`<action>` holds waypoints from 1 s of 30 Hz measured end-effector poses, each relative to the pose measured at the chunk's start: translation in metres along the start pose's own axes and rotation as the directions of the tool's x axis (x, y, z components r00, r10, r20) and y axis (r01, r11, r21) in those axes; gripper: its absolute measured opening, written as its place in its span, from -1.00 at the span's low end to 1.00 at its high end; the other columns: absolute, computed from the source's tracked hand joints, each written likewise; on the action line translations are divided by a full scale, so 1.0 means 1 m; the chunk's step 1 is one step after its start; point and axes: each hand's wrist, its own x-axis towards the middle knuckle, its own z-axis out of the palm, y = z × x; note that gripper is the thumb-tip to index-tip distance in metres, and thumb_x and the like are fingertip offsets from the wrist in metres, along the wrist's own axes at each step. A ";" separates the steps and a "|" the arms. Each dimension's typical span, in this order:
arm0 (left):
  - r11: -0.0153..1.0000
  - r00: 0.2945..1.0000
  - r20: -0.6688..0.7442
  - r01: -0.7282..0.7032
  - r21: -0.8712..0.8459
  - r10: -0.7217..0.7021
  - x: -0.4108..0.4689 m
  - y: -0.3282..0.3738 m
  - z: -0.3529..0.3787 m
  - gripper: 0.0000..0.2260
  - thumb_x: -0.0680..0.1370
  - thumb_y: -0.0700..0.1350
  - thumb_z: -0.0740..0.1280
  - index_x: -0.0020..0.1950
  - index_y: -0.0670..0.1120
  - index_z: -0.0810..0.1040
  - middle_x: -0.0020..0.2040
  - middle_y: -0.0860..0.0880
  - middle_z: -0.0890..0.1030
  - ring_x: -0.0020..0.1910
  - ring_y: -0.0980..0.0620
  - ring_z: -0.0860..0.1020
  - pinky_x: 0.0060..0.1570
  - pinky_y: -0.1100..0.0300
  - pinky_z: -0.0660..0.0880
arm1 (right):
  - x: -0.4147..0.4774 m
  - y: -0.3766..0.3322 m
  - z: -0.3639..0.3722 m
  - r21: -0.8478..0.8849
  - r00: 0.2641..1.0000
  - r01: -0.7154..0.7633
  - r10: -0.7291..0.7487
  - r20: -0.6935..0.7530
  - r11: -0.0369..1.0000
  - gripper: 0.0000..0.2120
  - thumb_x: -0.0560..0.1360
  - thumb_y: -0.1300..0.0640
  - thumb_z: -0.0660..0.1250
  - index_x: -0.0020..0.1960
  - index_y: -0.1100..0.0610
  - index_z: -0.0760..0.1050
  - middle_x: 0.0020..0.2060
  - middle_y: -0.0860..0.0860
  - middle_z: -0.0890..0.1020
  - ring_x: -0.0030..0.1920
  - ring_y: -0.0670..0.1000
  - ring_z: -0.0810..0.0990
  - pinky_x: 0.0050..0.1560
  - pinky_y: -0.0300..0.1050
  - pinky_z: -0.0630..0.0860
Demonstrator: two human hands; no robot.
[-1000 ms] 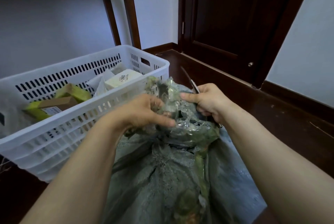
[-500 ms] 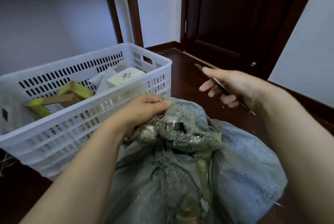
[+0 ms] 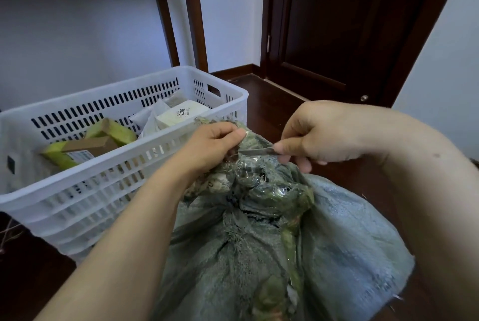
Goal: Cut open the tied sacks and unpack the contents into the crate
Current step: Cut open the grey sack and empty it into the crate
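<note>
A grey-green woven sack [image 3: 337,248] stands in front of me, its bunched neck [image 3: 261,181] wrapped in clear tape. My left hand [image 3: 215,144] grips the top of that bunch. My right hand [image 3: 318,136] holds a thin metal blade [image 3: 256,151] with its tip laid against the taped neck, close to my left fingers. To the left stands the white slotted crate [image 3: 108,178], holding a white box [image 3: 181,113], a brown and yellow-green box [image 3: 88,144] and pale packets.
Dark wooden floor [image 3: 274,103] lies around the sack and crate. A dark door [image 3: 337,23] stands behind, with wooden furniture legs [image 3: 194,15] at the wall behind the crate. White wall [image 3: 445,67] is at right.
My right hand, lifted away to the right with the blade half a second ago, has come back down and set the blade against the taped neck. My left hand kept its hold on the bunch.
</note>
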 end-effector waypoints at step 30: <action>0.959 0.962 -0.158 -0.189 0.211 0.224 0.013 -0.007 0.000 -0.72 0.57 0.00 0.26 -0.30 -0.09 0.47 -0.51 0.14 0.39 -0.48 0.19 0.33 -0.30 0.16 0.33 | -0.007 -0.029 0.017 -0.364 0.995 -0.082 0.056 -0.083 0.928 -0.76 0.60 -0.10 0.14 -0.08 0.03 0.46 -0.26 -0.05 0.46 -0.07 0.06 0.48 -0.08 -0.08 0.44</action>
